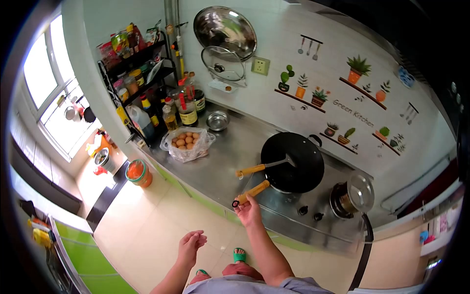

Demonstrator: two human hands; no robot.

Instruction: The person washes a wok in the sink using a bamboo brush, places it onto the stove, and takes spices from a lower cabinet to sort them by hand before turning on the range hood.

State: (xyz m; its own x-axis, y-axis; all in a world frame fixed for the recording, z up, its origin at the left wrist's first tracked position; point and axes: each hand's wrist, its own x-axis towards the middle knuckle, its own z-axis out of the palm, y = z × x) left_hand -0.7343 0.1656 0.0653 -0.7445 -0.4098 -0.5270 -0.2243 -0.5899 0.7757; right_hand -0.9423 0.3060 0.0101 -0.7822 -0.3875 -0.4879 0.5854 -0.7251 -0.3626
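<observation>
A black wok (306,169) sits over the stove with its wooden handle (255,190) pointing toward me. My right hand (249,211) is at the end of that handle, its fingers closed on it near the hanging ring. Inside the wok rests a spatula (252,170), its metal blade in the pan and its wooden grip sticking out over the rim. My left hand (192,243) hangs over the floor, away from the counter. Its fingers are curled together, and nothing shows in them.
To the wok's right stands a pot with a glass lid (360,193). Stove knobs (303,210) face me. Farther left are a bag of eggs (186,142), a metal bowl (217,120), sauce bottles (187,110) and a spice rack (132,59). A bucket (139,173) is on the floor.
</observation>
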